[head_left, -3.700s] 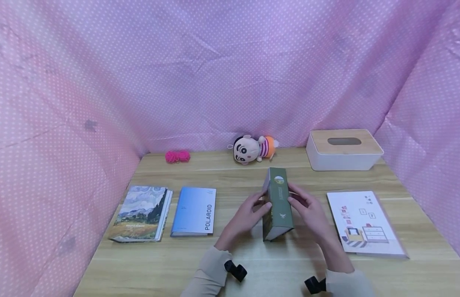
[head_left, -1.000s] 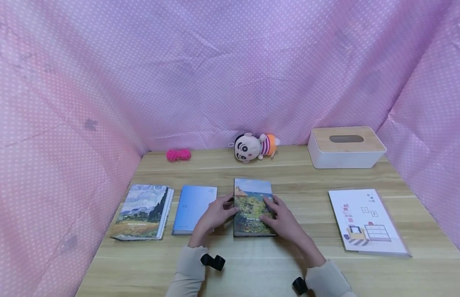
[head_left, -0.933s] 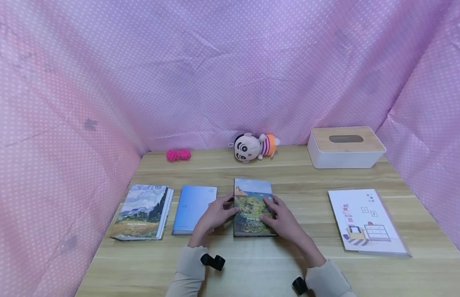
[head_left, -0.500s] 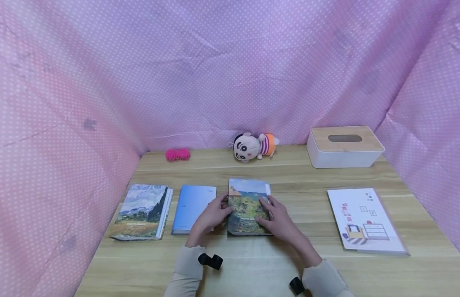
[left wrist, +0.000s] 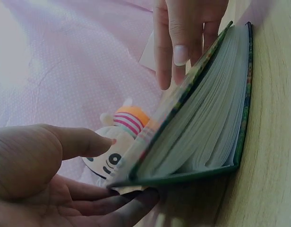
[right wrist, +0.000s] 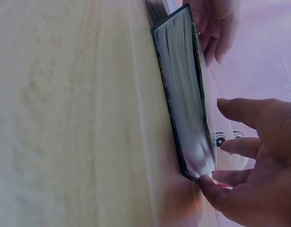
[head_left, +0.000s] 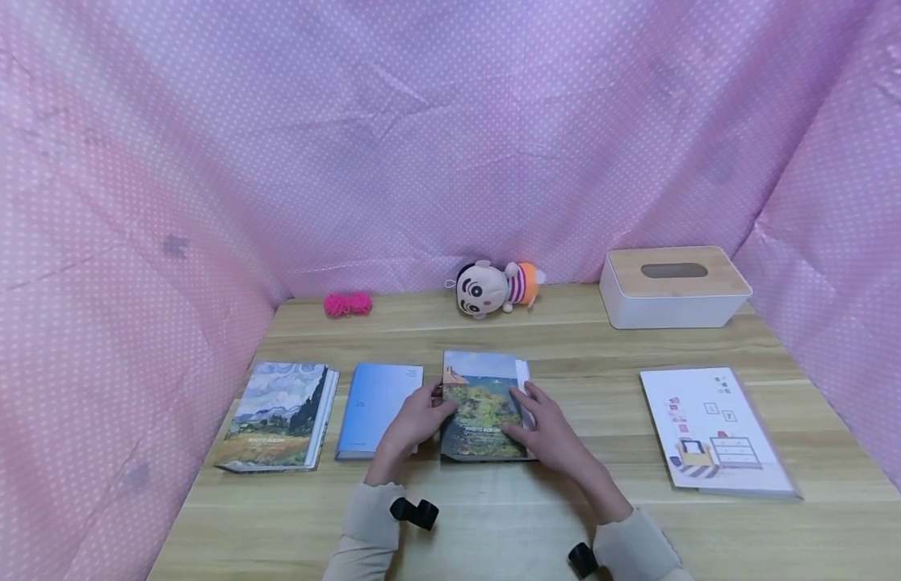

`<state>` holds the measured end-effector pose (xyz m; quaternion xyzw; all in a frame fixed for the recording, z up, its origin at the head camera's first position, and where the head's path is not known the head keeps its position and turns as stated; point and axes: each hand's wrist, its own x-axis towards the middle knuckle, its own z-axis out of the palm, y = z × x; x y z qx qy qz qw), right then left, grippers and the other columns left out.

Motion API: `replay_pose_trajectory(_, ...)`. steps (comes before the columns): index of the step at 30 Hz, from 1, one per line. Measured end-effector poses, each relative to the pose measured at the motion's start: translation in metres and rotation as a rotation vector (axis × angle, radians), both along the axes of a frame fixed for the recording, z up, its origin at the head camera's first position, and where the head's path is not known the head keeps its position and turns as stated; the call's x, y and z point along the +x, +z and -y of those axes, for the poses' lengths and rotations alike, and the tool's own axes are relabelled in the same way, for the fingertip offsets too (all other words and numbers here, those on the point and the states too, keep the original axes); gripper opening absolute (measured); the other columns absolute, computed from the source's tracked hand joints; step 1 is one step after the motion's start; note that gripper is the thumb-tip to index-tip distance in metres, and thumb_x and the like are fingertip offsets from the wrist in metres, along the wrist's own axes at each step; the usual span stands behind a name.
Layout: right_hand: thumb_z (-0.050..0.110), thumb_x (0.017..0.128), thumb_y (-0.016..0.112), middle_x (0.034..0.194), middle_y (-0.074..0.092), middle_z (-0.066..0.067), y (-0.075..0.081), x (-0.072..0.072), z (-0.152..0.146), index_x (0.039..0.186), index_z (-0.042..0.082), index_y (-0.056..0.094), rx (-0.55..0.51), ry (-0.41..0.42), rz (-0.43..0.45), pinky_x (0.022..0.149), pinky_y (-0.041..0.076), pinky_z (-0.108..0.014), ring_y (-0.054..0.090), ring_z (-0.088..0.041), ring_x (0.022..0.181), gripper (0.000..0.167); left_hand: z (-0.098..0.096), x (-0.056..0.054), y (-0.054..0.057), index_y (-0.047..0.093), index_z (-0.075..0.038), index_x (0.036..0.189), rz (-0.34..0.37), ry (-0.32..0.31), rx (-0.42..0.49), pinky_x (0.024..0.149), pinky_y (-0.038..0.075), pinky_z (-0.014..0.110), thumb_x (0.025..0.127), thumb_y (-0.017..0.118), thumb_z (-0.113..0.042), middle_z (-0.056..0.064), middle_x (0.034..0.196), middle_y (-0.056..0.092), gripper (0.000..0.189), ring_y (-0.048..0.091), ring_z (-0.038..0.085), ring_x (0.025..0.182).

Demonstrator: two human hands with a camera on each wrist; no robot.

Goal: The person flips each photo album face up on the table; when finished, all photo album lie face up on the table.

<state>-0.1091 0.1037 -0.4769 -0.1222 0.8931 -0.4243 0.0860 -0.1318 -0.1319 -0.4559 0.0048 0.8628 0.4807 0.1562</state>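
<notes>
A thick photo album with a painted garden cover lies on the table between both hands. Its spine faces left, and its white pages fan slightly under the raised cover. My left hand is at the spine: in the left wrist view its fingers touch the spine from outside, while the thumb extends near the cover's edge. My right hand is on the page side, its fingers spread. In the right wrist view one fingertip touches the album's lower corner and the thumb stays off the cover.
Left of the album lie a blue book, partly behind my left hand, and a landscape album. A white illustrated book lies right. Pink yarn, a plush doll and a tissue box line the back, before a pink curtain.
The album, earlier on edge with its green spine up, now lies flat and farther left. Over the last second it has slid slightly left, and its page edge shows more.
</notes>
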Motion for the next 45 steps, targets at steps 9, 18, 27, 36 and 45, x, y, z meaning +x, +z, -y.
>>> replay_pose_trajectory(9,0.03,0.092,0.064,0.155,0.021,-0.024,-0.001,-0.001,-0.007,0.147,0.008,0.037,-0.044,-0.016,0.014,0.11,0.029,-0.059,0.023,-0.044,0.141,0.065,-0.006,0.002,0.006,0.036,-0.003,0.145,-0.044,0.048,-0.081,0.067,0.05,0.04,0.097,0.054,-0.036,0.016,0.113,0.06,0.062,0.059,0.028,0.089)
replay_pose_trajectory(18,0.028,0.091,0.065,0.156,0.021,-0.022,0.005,0.001,-0.022,0.146,0.009,0.039,-0.048,-0.053,0.012,0.104,0.038,-0.056,0.037,-0.046,0.133,0.064,-0.019,0.01,0.02,0.032,0.0,0.146,-0.224,0.096,-0.191,0.105,0.037,0.055,0.096,0.055,-0.037,0.024,0.145,0.039,0.067,0.037,0.04,0.135)
replay_pose_trajectory(27,0.024,0.093,0.063,0.154,0.023,-0.025,0.01,0.007,-0.057,0.145,0.005,0.039,-0.039,-0.113,-0.045,0.103,0.038,-0.059,0.039,-0.048,0.131,0.06,-0.048,0.01,0.024,0.037,-0.004,0.145,-0.404,0.102,-0.101,0.1,0.042,0.049,0.096,0.057,-0.034,0.018,0.142,0.041,0.061,0.047,0.035,0.12)
replay_pose_trajectory(36,0.034,0.095,0.058,0.154,0.018,-0.029,0.023,0.012,-0.11,0.146,0.003,0.034,-0.015,-0.178,-0.054,0.103,0.036,-0.061,0.04,-0.052,0.127,0.065,-0.095,0.012,0.018,0.039,-0.008,0.144,-0.373,0.015,0.057,0.099,0.047,0.043,0.097,0.055,-0.034,0.016,0.138,0.046,0.056,0.049,0.031,0.123)
replay_pose_trajectory(45,0.028,0.095,0.059,0.15,0.02,-0.034,0.032,0.02,-0.163,0.144,-0.003,0.034,0.02,-0.257,-0.131,0.097,0.038,-0.064,0.04,-0.06,0.12,0.064,-0.148,0.013,0.003,0.037,-0.01,0.145,-0.256,-0.115,0.153,0.096,0.049,0.04,0.096,0.056,-0.037,0.013,0.138,0.048,0.06,0.053,0.031,0.121)
